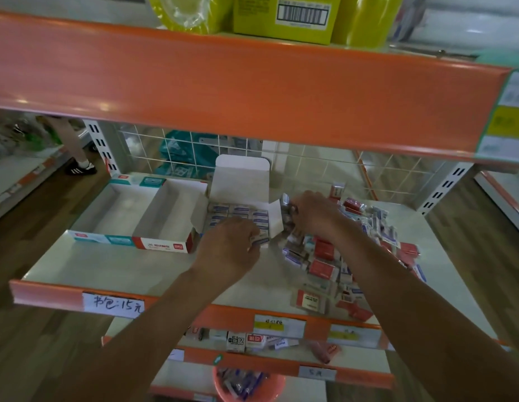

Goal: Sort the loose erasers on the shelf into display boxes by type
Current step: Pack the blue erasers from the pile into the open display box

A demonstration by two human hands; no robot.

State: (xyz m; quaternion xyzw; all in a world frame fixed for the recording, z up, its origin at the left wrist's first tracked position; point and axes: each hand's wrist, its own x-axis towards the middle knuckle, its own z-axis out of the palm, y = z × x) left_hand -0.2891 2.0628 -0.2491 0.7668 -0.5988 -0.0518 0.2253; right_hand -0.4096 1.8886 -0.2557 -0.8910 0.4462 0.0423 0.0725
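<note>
From the head view, a white shelf (136,265) with an orange front strip carries everything in the task. Near its middle stands a small white cardboard display box (240,181), lid flap upright, with rows of blue-labelled erasers (238,211) packed flat inside. The left hand (229,245) hovers at the box's near edge, fingers curled, pinching a small wrapped eraser (260,238) just above the front row. The right hand (313,213) is at the box's right side flap, fingers curled round a cluster of wrapped erasers (287,211); how many it grips cannot be told. Just right of the box, partly under the right forearm, lies a loose pile of red and blue-white wrapped erasers (354,256), spreading toward the shelf's front edge. Left of the small box sit two larger open white boxes side by side, touching: a teal-trimmed box (90,237) and a red-fronted box (162,245). A handwritten white price label (113,304) is stuck on the orange strip. Above, an upper orange shelf edge (252,91) bears a yellow carton (284,18). Below, a pink bowl (246,384) holds small wrapped items.
</note>
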